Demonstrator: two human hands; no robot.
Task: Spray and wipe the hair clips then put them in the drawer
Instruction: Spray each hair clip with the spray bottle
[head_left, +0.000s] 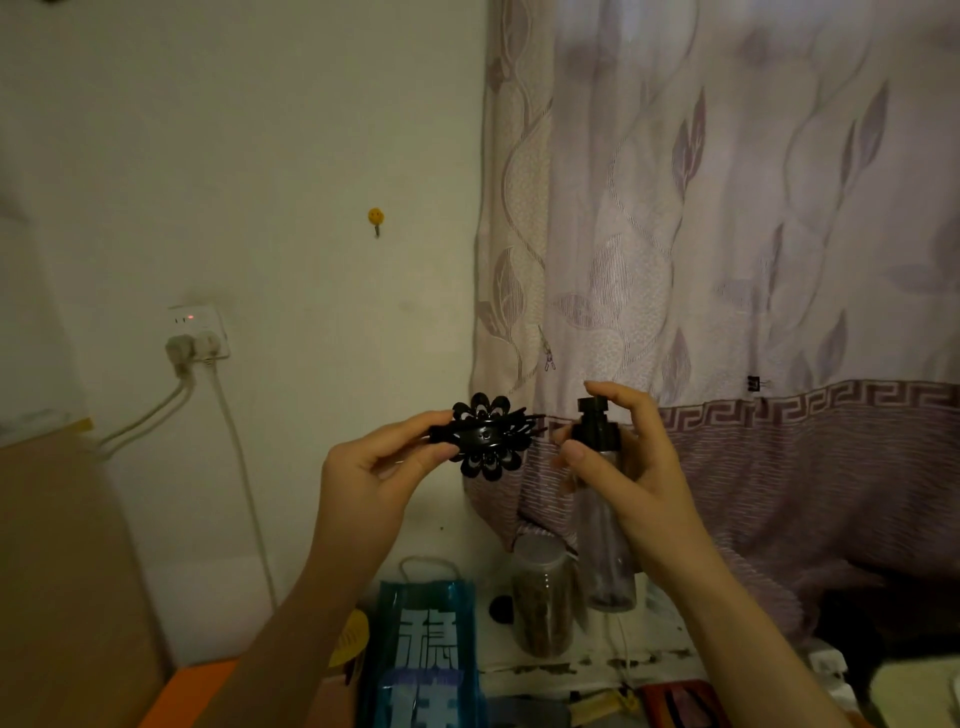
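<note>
Hair clip (485, 435) left of spray bottle (602, 499); jar (543, 597) below, perhaps on a table.

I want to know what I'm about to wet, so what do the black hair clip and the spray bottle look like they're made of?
The hair clip, pinched in the left hand, looks like glossy black plastic: small highlights show on its cut-out petals. The spray bottle, gripped by the right hand, has a clear, see-through body, probably plastic though glass can't be ruled out, and a matte black pump head that reads as plastic.
</note>
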